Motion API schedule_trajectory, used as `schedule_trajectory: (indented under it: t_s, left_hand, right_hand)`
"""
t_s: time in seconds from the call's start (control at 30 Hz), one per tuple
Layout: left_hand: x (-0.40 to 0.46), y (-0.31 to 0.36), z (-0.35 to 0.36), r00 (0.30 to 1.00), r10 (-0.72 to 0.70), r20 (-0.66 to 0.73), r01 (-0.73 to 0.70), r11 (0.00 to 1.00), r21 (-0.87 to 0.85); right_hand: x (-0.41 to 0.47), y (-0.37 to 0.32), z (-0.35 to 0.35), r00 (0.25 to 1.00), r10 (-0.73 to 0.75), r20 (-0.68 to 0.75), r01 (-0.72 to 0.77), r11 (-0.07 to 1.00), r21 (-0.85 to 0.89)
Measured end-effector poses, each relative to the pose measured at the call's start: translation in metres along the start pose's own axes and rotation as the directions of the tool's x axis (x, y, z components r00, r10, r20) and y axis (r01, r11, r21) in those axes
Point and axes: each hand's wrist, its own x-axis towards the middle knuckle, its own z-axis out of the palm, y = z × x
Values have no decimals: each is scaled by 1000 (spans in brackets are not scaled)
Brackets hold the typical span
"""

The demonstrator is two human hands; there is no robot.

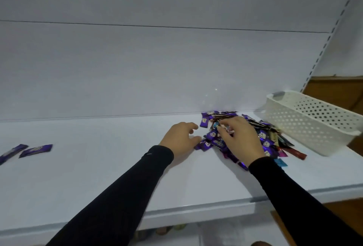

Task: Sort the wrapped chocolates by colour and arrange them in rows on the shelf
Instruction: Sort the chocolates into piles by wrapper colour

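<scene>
So far only 2 purple chocolates (36, 150) lie side by side at the shelf's (98, 177) far left; the mixed pile (265, 137) beside the white basket (314, 123) is nearly all unsorted. The right hand (238, 137) pinches a small wrapped piece over the pile, while the left hand (181, 139) rests loosely curled at its edge, holding nothing.

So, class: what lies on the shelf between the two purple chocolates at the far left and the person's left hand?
Nothing: the head view shows bare shelf between them.
</scene>
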Motion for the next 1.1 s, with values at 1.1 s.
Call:
schedule_trajectory:
  t_s: [1.1]
  left_hand:
    - [30,23,24,971,-219,-93,193,954,-231]
  right_hand:
    - [-18,33,-27,981,173,-92,-169,984,54]
